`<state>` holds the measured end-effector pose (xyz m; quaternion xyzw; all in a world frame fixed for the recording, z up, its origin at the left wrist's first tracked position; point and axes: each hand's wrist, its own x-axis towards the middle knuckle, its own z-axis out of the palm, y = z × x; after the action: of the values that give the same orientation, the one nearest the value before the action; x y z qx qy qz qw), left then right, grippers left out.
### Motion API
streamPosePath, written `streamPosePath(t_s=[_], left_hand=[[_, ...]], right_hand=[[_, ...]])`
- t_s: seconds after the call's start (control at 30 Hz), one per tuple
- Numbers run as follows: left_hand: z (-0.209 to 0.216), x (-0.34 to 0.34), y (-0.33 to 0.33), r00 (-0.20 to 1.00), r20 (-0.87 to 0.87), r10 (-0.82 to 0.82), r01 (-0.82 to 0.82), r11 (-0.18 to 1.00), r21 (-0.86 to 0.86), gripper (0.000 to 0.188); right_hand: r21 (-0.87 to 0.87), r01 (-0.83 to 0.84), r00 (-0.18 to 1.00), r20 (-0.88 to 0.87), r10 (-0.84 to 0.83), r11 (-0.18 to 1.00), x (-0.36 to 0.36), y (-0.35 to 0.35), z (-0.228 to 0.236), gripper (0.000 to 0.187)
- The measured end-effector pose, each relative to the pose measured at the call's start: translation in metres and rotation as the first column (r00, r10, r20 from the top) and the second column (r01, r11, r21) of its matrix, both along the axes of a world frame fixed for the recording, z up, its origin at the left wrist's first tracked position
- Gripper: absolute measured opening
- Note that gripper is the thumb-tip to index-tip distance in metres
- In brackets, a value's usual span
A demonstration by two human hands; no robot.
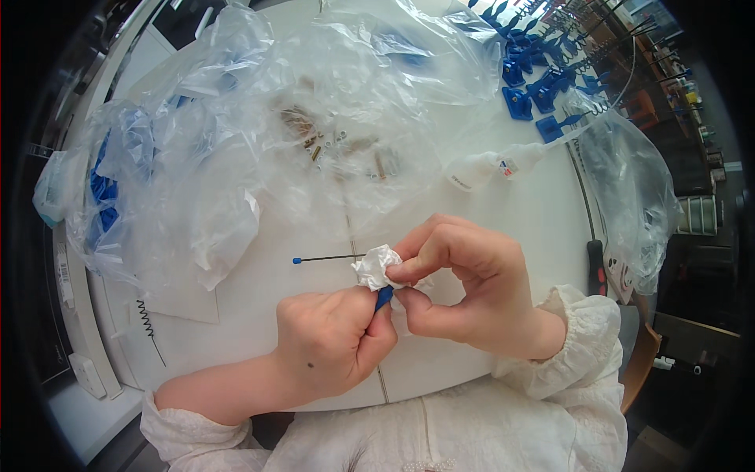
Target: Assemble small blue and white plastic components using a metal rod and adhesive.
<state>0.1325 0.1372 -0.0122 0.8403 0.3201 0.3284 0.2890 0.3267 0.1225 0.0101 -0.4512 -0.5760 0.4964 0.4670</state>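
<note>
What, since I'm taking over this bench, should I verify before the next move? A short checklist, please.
1. Left hand gripping the blue part: ok.
2. Right hand pinching the crumpled white piece: ok.
3. Thin black rod apart from the plastic bags: ok.
4. White bottle apart from both hands: ok.
5. Far side of the table free of bags: not ok, they cover much of it.
6. Blue part's covered end undamaged: cannot tell.
</note>
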Motion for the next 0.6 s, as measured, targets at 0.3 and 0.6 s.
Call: streamPosePath(t_s=[0.3,0.6], left_hand=[[-0.0004,0.0016,-0.0023,1.000,0.017,0.014,-0.012,0.997,-0.076,0.011],[0.0039,-0.0023,-0.0003,0.996,0.088,-0.020,0.043,0.962,-0.268,0.004]], right_hand=[[-0.125,-0.022,0.992,-0.128,0.006,0.992,-0.0007,-0.0023,0.0001,0.022],[-0.124,-0.029,0.990,-0.143,0.011,0.992,0.0009,-0.0014,0.0008,0.025]])
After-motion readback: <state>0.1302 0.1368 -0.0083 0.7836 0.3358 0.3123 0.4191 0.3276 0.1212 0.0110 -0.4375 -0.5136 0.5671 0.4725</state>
